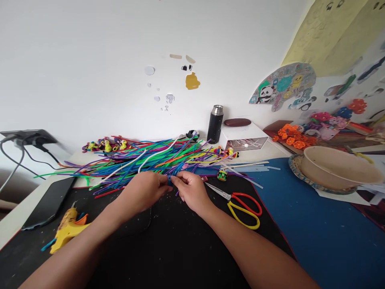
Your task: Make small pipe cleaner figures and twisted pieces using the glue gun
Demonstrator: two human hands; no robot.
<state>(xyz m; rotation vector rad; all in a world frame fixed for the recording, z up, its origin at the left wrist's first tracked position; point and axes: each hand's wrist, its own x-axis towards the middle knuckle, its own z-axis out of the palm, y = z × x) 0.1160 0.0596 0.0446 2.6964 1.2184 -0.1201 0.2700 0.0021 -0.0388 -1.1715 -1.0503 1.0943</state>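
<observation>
Both my hands meet over the front of a heap of coloured pipe cleaners [162, 154]. My left hand [149, 188] is closed with its fingers pinched on a blue pipe cleaner [170, 177]. The fingertips of my right hand [190, 188] pinch the same blue piece from the other side. My fingers hide much of its shape. Scissors [231, 197] with one red and one yellow handle lie partly spread on the black mat, right of my right hand. A small green figure [222, 174] stands just behind the scissors.
A yellow glue gun [67, 228] and a black phone [48, 202] lie at left, near a power strip [30, 137]. Behind stand a black thermos [215, 125] and a white box [245, 136]. A beige basin [339, 166] and orange pipe-cleaner flowers [293, 136] are at right.
</observation>
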